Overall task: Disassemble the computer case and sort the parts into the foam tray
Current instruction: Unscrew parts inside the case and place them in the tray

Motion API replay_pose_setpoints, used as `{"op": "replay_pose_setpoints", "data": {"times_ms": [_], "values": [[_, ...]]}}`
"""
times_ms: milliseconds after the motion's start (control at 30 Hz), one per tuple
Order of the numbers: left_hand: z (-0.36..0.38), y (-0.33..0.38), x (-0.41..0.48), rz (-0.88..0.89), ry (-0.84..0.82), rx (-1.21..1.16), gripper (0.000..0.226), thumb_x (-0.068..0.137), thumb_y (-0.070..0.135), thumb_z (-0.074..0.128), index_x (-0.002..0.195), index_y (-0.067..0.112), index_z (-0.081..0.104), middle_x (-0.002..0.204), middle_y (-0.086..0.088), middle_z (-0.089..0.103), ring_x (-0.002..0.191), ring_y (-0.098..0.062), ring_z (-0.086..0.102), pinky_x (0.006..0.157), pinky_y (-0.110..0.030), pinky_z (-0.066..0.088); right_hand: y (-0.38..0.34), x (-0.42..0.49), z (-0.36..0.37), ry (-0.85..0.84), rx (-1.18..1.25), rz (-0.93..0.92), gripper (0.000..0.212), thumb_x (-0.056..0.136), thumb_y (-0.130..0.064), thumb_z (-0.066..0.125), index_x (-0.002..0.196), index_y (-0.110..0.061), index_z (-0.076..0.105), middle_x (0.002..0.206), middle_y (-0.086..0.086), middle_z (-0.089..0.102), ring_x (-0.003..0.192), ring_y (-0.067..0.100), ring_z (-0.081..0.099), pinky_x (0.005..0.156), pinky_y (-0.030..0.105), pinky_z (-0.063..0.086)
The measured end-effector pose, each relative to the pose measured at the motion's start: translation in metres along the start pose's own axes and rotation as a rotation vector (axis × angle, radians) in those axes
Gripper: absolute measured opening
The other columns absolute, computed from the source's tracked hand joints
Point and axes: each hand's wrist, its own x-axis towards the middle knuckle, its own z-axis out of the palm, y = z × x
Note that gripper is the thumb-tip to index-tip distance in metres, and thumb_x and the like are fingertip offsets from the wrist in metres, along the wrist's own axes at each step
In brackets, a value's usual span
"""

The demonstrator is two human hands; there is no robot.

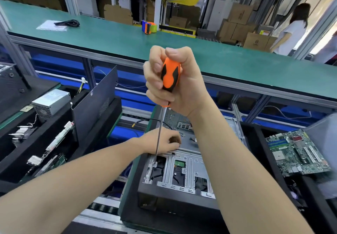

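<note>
Right hand (pixel 179 82) fingers wrapped round bulbous orange screwdriver (pixel 170 73), left hand (pixel 160 140) on steel case (pixel 189 170), grip unclear

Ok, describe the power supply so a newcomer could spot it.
Start at the black foam tray left of the open computer case. At its far end, beside the upright dark side panel, sits the power supply: the only boxy silver block with a perforated grille, unlike the flat circuit boards nearer you.
</note>
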Motion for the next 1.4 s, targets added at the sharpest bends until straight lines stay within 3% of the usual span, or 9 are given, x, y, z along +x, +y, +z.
{"op": "replay_pose_setpoints", "data": {"times_ms": [100,233,367,600,767,933,1100,1233,1400], "values": [[-0.007,-0.026,-0.006,0.015,-0.046,-0.083,0.038,0.082,-0.005,0.058,0.102,0.021,0.077,0.116,0.001,0.071,0.108,-0.019,0.065,0.097,-0.042,0.05,-0.005,-0.008,-0.005,0.177,-0.075,-0.077,0.02,0.098,-0.021,0.032,0.082,-0.011,0.04,0.068,0.006,0.044,0.042,0.018,0.026,0.045,0.026,0.032],[-0.019,-0.045,-0.018,0.056,-0.219,-0.031,0.044,0.077,0.006,0.062,0.097,0.042,0.077,0.12,0.013,0.073,0.13,0.005,0.055,0.11,-0.041,0.046,-0.005,-0.011,-0.008,0.355,-0.097,-0.132,0.03,0.101,-0.023,0.039,0.076,-0.01,0.05,0.068,0.005,0.046,0.044,0.016,0.038,0.05,0.028,0.039],[-0.018,-0.048,-0.025,0.098,-0.219,-0.049,0.035,0.084,0.016,0.069,0.094,0.048,0.077,0.104,0.019,0.077,0.113,-0.015,0.071,0.099,-0.048,0.055,-0.003,-0.007,-0.011,0.504,-0.157,-0.144,0.039,0.102,-0.027,0.047,0.07,-0.01,0.058,0.067,0.006,0.051,0.044,0.019,0.042,0.052,0.031,0.042],[-0.009,-0.057,-0.032,0.134,-0.143,-0.105,0.021,0.089,0.026,0.075,0.108,0.034,0.08,0.103,0.021,0.077,0.101,-0.002,0.072,0.096,-0.037,0.057,-0.001,-0.003,-0.011,0.576,-0.238,-0.124,0.051,0.109,-0.036,0.043,0.068,-0.012,0.061,0.06,0.005,0.05,0.047,0.019,0.042,0.049,0.029,0.04],[-0.001,-0.059,-0.03,0.176,-0.085,-0.096,0.01,0.089,0.028,0.079,0.098,0.031,0.082,0.094,0.014,0.079,0.088,-0.008,0.075,0.085,-0.038,0.06,0.001,-0.001,-0.006,0.51,-0.194,-0.157,0.049,0.113,-0.034,0.038,0.078,-0.008,0.059,0.058,0.008,0.052,0.038,0.019,0.038,0.044,0.027,0.034],[0.001,-0.06,-0.029,0.183,-0.078,-0.066,0.008,0.089,0.025,0.079,0.094,0.029,0.083,0.084,0.016,0.078,0.081,-0.006,0.075,0.081,-0.039,0.061,-0.004,-0.006,0.007,0.685,-0.871,-0.302,0.057,0.114,-0.035,0.045,0.076,0.004,0.062,0.063,0.021,0.066,0.049,0.033,0.066,0.048,0.035,0.054],[0.005,-0.066,-0.028,0.19,-0.051,-0.067,0.009,0.087,0.023,0.079,0.094,0.027,0.084,0.086,0.015,0.079,0.078,-0.005,0.075,0.079,-0.037,0.061,-0.016,-0.006,0.027,0.72,-1.829,-0.121,0.055,0.098,-0.059,0.065,0.078,-0.008,0.055,0.067,0.005,0.053,0.064,0.024,0.05,0.059,0.034,0.038],[0.005,-0.067,-0.027,0.208,-0.043,-0.054,0.009,0.087,0.027,0.08,0.095,0.026,0.085,0.085,0.014,0.079,0.078,-0.007,0.075,0.078,-0.035,0.061,-0.028,-0.007,0.036,0.572,-1.779,0.084,0.046,0.09,-0.045,0.079,0.092,-0.008,0.052,0.079,0.008,0.055,0.069,0.021,0.042,0.058,0.028,0.034],[0.007,-0.067,-0.026,0.213,-0.036,-0.049,0.009,0.087,0.03,0.08,0.095,0.026,0.084,0.084,0.012,0.079,0.077,-0.01,0.074,0.077,-0.038,0.061,-0.04,-0.012,0.035,0.488,-1.644,0.178,0.036,0.087,-0.03,0.082,0.107,-0.008,0.06,0.093,0.005,0.065,0.079,0.022,0.062,0.067,0.032,0.054]]}}
